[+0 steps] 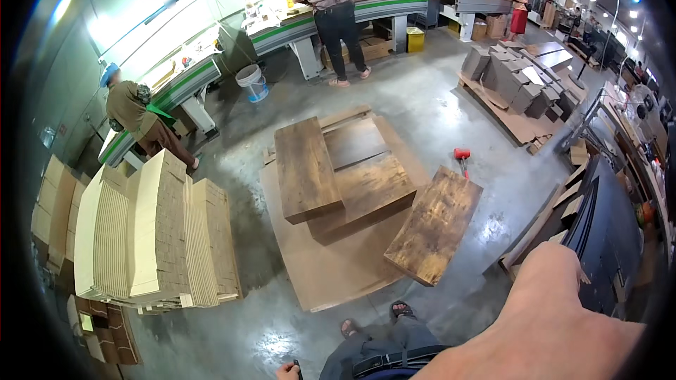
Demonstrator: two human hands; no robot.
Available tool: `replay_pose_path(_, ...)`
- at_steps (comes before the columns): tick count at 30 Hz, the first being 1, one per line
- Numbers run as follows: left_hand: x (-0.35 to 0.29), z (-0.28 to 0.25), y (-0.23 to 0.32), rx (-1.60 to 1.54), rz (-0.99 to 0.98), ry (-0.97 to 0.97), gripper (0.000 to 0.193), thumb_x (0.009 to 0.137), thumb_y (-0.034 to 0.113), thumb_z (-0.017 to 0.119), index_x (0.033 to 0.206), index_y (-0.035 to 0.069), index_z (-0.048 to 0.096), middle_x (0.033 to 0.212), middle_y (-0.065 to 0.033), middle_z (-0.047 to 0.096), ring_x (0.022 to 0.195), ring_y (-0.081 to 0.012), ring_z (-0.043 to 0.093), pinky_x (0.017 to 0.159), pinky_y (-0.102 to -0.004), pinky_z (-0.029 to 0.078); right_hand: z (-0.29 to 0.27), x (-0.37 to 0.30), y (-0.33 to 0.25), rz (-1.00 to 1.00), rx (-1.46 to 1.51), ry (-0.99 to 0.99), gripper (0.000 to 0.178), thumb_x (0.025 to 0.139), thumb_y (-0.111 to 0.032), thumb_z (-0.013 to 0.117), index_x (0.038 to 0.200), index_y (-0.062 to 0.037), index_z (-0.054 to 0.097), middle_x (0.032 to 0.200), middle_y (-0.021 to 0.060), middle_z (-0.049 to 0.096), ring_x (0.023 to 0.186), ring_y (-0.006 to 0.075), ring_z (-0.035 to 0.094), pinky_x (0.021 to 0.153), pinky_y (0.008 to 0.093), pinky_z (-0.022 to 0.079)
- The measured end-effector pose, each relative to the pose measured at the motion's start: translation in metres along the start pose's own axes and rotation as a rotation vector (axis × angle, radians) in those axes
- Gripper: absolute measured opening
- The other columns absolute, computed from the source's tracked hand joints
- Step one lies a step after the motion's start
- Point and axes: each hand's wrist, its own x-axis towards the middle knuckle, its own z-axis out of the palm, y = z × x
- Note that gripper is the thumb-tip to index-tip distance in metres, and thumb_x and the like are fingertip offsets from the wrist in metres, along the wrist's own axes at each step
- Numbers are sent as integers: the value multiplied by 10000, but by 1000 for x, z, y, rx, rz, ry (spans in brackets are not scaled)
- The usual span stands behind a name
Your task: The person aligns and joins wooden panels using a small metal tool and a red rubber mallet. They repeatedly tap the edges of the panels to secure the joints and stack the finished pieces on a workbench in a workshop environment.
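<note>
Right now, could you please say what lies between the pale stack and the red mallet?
The head view shows stacked wood-grain pieces on a brown sheet, plus grey floor.

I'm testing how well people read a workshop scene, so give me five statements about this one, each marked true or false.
1. The red mallet lies on the floor. True.
2. The left hand rests on a wood-grain piece. False: the hand is at the picture's lower edge, apart from the wood-grain piece.
3. A brown cardboard sheet lies under wood-grain pieces. True.
4. The pale panel stack stands right of the cardboard sheet. False: it stands to the left.
5. The white bucket sits on a workbench. False: the bucket stands on the floor.
</note>
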Motion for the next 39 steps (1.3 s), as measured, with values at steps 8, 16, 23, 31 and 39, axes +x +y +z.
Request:
replay_pose_path(8,29,-50,-22,54,47,-80,379,894,339,599,1175,117,722,645,-98,642,546,-189,609,558,-362,486,56,52,28,47,-14,50,88,883,-45,568,922,-2,633,850,81,611,720,205,610,644,312,469)
replay_pose_path(16,116,-52,-10,51,187,-211,425,873,289,602,1211,37,657,670,-125,637,549,-218,604,550,-376,483,68,87,66,174,-36,357,87,887,-39,560,899,-8,641,825,73,614,702,204,611,631,310,467)
replay_pose_path(23,135,-57,-37,31,138,-344,341,886,191,589,1109,-60,645,573,-88,550,463,-199,516,444,-365,416,204,-166,257,1218,-249,744,162,862,-127,587,975,-20,635,917,147,671,874,272,654,773,390,513)
replay_pose_path(31,152,-73,59,-61,187,-198,274,874,135,620,1025,-85,681,696,-83,621,567,-173,561,482,-347,442,377,-336,357,1738,-31,-261,303,718,-179,654,962,-12,721,945,228,705,913,388,689,801,477,549)
replay_pose_path(39,195,-101,133,-109,143,-273,292,865,119,635,1060,-94,675,748,-91,648,592,-173,575,500,-341,458,390,-299,395,1833,-21,-395,296,724,-117,672,978,29,713,1000,235,713,950,391,700,780,481,569)
